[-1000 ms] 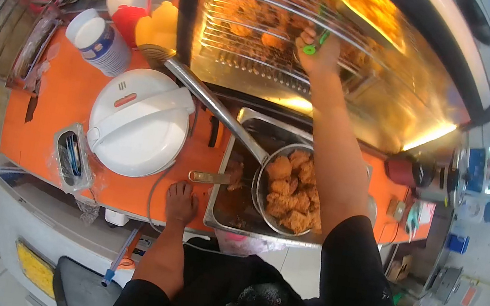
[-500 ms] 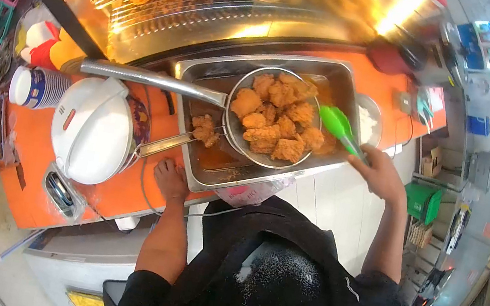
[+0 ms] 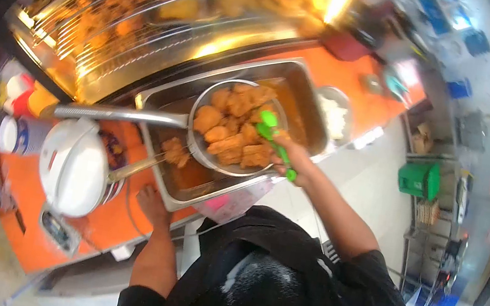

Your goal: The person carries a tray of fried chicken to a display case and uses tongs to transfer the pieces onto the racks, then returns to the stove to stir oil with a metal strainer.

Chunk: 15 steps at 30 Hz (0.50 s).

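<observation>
My right hand (image 3: 296, 162) grips green-tipped tongs (image 3: 268, 122), whose tips are over fried chicken pieces (image 3: 227, 140) at the right side of a round strainer (image 3: 187, 143). The strainer sits across a deep metal tray (image 3: 318, 141), its long handle (image 3: 122, 114) reaching left. A second, lower handle (image 3: 137, 170) reaches into the tray, where one more fried piece (image 3: 175, 152) lies apart. My left hand (image 3: 152, 205) rests on the orange counter by the tray's near-left corner, fingers loosely laid out and holding nothing.
A white lidded container (image 3: 68, 169) and stacked paper cups (image 3: 21, 136) stand left on the orange counter (image 3: 27, 194). A heated display case (image 3: 198, 48) with fried food borders the back. A bowl of white stuff (image 3: 333, 117) is right of the tray.
My right hand has carried the tongs left, from beside the strainer to over the chicken in it. The camera view has tilted. My left hand stays at the counter by the tray.
</observation>
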### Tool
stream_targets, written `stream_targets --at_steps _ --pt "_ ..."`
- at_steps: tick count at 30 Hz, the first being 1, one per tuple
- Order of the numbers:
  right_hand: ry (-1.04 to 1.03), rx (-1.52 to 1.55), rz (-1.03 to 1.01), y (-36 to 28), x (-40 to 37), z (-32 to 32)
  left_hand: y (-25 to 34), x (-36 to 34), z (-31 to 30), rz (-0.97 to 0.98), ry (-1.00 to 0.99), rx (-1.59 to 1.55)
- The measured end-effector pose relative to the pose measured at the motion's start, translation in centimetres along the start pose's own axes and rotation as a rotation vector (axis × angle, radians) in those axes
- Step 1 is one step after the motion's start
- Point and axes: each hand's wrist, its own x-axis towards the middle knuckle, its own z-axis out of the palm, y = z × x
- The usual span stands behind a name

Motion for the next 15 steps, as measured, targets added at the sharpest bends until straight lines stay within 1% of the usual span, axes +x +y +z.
stream_targets --at_steps 1,2,3,4,5,6,7,8,9,10,11,12,13,14,15 --pt "-0.029 0.057 0.045 0.4 0.0 -0.1 -0.1 0.1 0.5 0.015 0.012 0.007" --pt "-0.054 0.089 0.022 0.7 -0.5 0.2 -0.3 0.0 1.1 0.026 0.024 0.016" --pt "0.043 0.082 0.005 0.7 -1.5 1.0 -0.2 0.0 1.4 0.054 0.026 -0.012" --pt "0.013 0.054 -0.006 1.7 -1.0 0.3 -0.3 0.0 1.6 -0.016 0.025 -0.042" --pt "0.028 -0.064 -0.118 3.0 -0.9 -0.5 -0.6 -0.2 1.9 -0.091 0.02 -0.067" --pt "0.038 -0.188 -0.227 3.7 -1.3 -0.9 -0.9 -0.4 2.5 -0.081 0.021 -0.08" --pt "0.046 -0.187 -0.233 3.6 -2.8 -0.6 -1.3 -0.5 3.1 -0.052 0.045 -0.029" --pt "0.151 -0.338 -0.335 3.6 -4.4 -0.3 -1.7 -0.7 3.7 -0.027 0.07 0.027" --pt "0.249 -0.489 -0.434 3.7 -5.5 -0.2 -1.5 -0.6 3.4 -0.07 0.014 0.004" --pt "0.234 -0.492 -0.431 4.6 -5.1 -1.0 -0.4 -0.4 2.3 -0.081 0.015 0.014" --pt "0.355 -0.72 -0.686 5.8 -4.0 -2.4 0.7 -0.1 0.6 -0.074 -0.043 -0.005" --pt "0.462 -0.941 -0.96 6.4 -3.2 -3.1 0.5 0.0 -0.6 -0.081 -0.091 -0.021" --pt "0.478 -1.031 -0.83 5.1 -4.6 -2.3 -1.9 -0.6 2.7 -0.072 -0.004 -0.133" --pt "0.49 -1.121 -0.704 3.4 -6.8 -0.8 -2.5 -0.8 3.6 -0.094 -0.032 -0.092" --pt "0.492 -1.151 -0.747 2.4 -7.6 0.3 -2.5 -0.4 3.9 -0.111 -0.054 -0.057"
